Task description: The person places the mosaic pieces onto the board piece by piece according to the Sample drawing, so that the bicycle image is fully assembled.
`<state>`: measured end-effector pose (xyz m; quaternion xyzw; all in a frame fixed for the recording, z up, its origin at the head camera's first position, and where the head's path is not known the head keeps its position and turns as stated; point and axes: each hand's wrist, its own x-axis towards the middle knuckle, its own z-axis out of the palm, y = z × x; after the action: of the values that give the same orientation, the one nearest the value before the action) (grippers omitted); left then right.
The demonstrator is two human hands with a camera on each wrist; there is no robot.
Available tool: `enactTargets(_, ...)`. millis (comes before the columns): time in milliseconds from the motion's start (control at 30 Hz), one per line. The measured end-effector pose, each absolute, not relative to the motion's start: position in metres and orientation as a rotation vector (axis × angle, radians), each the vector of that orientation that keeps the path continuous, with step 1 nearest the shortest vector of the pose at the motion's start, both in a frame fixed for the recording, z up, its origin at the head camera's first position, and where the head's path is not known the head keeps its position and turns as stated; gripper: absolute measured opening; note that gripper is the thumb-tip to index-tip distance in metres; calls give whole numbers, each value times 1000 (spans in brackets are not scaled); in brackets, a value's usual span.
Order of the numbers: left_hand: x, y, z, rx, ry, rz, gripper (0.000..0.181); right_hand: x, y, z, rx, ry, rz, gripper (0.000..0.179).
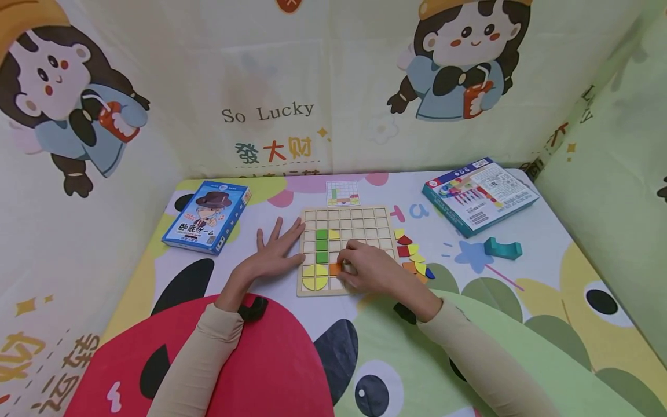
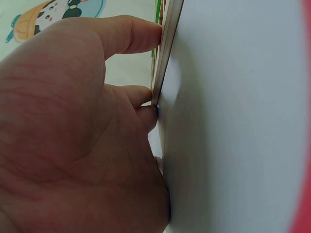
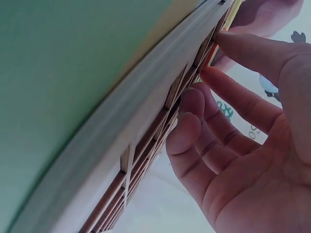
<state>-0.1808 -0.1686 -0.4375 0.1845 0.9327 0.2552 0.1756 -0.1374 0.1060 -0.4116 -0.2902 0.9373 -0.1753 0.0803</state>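
A wooden grid board [image 1: 367,215] lies flat on the table. Three green square tiles [image 1: 322,245] stand in one column of it, with a yellow tile [image 1: 334,234] beside the top one. Lower left, yellow quarter-round tiles [image 1: 315,277] form a circle. My left hand [image 1: 271,255] is spread, its thumb and fingertips resting against the board's left edge. Over the lower middle cells, my right hand [image 1: 367,266] pinches an orange tile [image 3: 212,54] between thumb and index finger, right at the grid; its other fingers curl loosely. The hand covers several cells.
Loose red, yellow, orange and blue tiles [image 1: 414,252] lie along the board's right side. A small pattern card [image 1: 343,193] is behind the board. A blue game box [image 1: 208,217] stands left, another box [image 1: 479,196] right, near a teal curved block [image 1: 502,249].
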Motion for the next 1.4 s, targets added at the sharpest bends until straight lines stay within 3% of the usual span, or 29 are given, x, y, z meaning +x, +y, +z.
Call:
enactTargets(433,-180,-170,-440,523,2653,738,86,-131,127,-401,-790,2777,-648,26)
enactTargets(1400,-180,-168,-439,516,2649,729,86,-100,238,-399,-644,2900,-729,21)
